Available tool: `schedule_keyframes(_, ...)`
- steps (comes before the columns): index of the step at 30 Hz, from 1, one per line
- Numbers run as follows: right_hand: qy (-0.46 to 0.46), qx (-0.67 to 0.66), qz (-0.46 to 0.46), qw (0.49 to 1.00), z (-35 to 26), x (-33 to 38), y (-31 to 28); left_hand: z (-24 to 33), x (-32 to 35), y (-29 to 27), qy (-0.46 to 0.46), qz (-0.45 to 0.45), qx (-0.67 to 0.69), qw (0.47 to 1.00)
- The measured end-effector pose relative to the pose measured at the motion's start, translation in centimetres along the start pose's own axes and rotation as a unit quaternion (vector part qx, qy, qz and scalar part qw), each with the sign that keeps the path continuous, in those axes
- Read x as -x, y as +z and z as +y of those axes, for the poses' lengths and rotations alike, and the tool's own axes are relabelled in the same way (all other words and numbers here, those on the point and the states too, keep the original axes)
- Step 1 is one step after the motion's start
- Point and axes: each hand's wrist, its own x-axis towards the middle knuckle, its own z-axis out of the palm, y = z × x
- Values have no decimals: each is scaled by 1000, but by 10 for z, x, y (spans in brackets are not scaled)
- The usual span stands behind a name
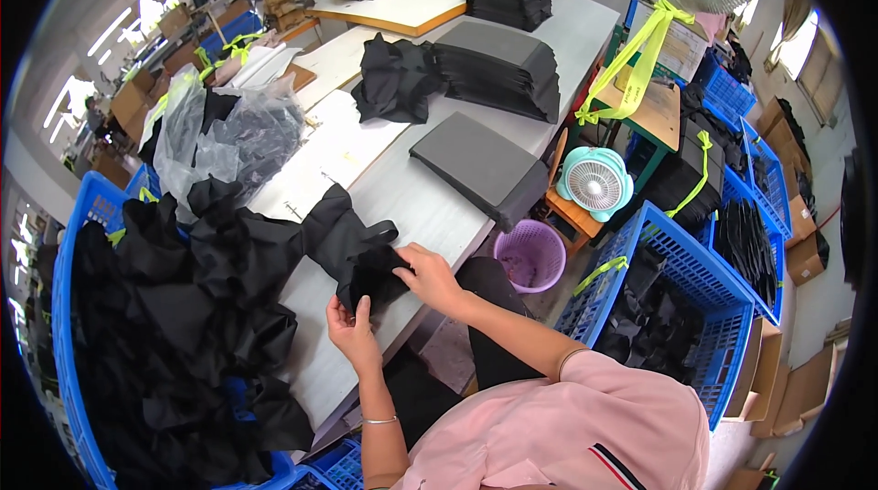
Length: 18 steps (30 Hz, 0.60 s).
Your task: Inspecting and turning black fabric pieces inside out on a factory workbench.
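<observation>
In front of me a black fabric piece (pixel 352 243) with a loop of strap lies bunched on the white table (pixel 315 344), near its front edge. At the near edge of the cloth, my left hand (pixel 355 336) has it pinched between thumb and fingers. My right hand (pixel 430 278) grips the same piece at its right side, fingertips partly tucked behind the folds. To the left, a heap of black fabric pieces (pixel 174 298) fills a large blue crate (pixel 66 307) and reaches up against the piece in my hands.
Flat dark grey panels (pixel 485 156) are stacked right of my hands, with a taller stack (pixel 503 55) beyond. Crumpled black cloth (pixel 395 78) and clear plastic (pixel 242 129) lie farther off. A purple basket (pixel 530 257), a turquoise fan (pixel 594 181) and a blue crate (pixel 677 225) stand at right.
</observation>
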Motion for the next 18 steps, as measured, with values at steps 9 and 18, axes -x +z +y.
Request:
schedule_keyframes(9, -10, -20, 52, 998, 30, -29, -13, -11, -23, -22, 109, 76, -266, 955)
schedule_keyframes(18, -1, 337, 226, 914, 58, -50, -101, 30, 0, -6, 93, 66, -205, 972)
